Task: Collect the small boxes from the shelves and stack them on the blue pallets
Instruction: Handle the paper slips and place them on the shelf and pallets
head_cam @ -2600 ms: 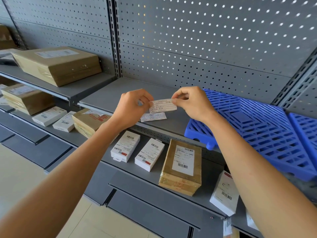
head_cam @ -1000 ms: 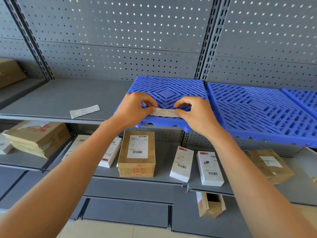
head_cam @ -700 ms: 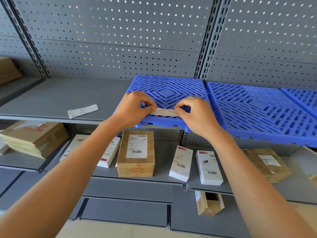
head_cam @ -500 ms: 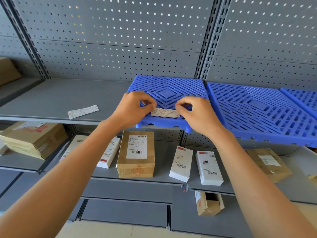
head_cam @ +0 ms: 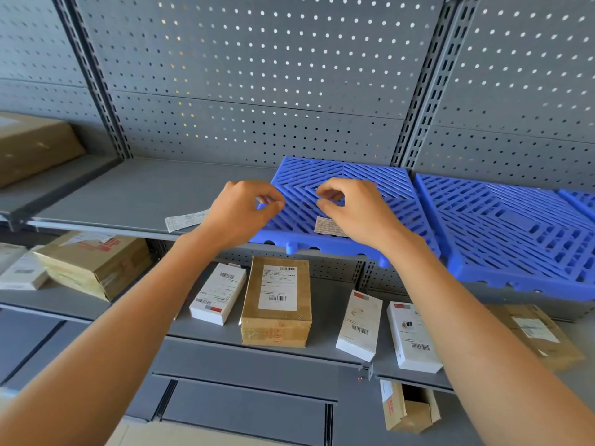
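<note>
A blue slatted pallet [head_cam: 373, 175] lies on the upper grey shelf, with a second blue pallet [head_cam: 515, 233] to its right. A small paper label [head_cam: 328, 225] lies on the first pallet's front part. My left hand [head_cam: 244, 210] and my right hand [head_cam: 354, 207] hover just above that pallet, fingers loosely curled, holding nothing. On the shelf below lie small white boxes [head_cam: 219, 297], [head_cam: 360, 323], [head_cam: 410, 336] and a brown taped box [head_cam: 277, 300].
A second paper slip [head_cam: 185, 219] lies on the upper shelf [head_cam: 128, 194] left of the pallet. Brown parcels sit at the left [head_cam: 93, 265], far left [head_cam: 32, 146] and lower right [head_cam: 537, 333]. An open carton [head_cam: 409, 407] stands on the lowest level.
Both hands carried the label from the left shelf to the pallet, laid it there and let go. They have now lifted slightly off it.
</note>
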The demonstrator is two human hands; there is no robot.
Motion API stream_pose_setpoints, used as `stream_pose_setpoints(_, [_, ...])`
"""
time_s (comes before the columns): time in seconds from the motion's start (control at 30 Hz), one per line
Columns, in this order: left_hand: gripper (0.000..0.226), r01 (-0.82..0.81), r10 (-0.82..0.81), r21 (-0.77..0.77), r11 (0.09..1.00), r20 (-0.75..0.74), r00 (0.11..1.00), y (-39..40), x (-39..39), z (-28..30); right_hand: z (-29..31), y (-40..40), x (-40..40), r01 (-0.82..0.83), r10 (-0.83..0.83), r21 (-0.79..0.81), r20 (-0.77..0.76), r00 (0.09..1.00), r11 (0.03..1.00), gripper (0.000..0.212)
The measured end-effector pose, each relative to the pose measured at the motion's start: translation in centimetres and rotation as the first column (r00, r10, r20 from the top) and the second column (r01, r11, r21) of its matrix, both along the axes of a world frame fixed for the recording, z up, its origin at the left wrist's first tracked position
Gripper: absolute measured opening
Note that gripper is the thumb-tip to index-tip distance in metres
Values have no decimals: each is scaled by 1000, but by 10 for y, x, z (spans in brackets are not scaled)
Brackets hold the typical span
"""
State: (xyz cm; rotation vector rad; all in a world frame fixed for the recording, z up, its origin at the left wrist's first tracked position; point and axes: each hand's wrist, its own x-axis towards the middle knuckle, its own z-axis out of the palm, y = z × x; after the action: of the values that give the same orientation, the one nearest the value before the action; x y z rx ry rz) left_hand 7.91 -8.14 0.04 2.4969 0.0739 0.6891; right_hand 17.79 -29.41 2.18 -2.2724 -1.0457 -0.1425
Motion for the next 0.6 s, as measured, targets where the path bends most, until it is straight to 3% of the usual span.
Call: stream_pose_setpoints(0.6, [15, -333, 334, 25, 943, -88, 939, 113, -81, -8, -9, 169, -35, -220, 216, -146, -42, 976, 965, 26])
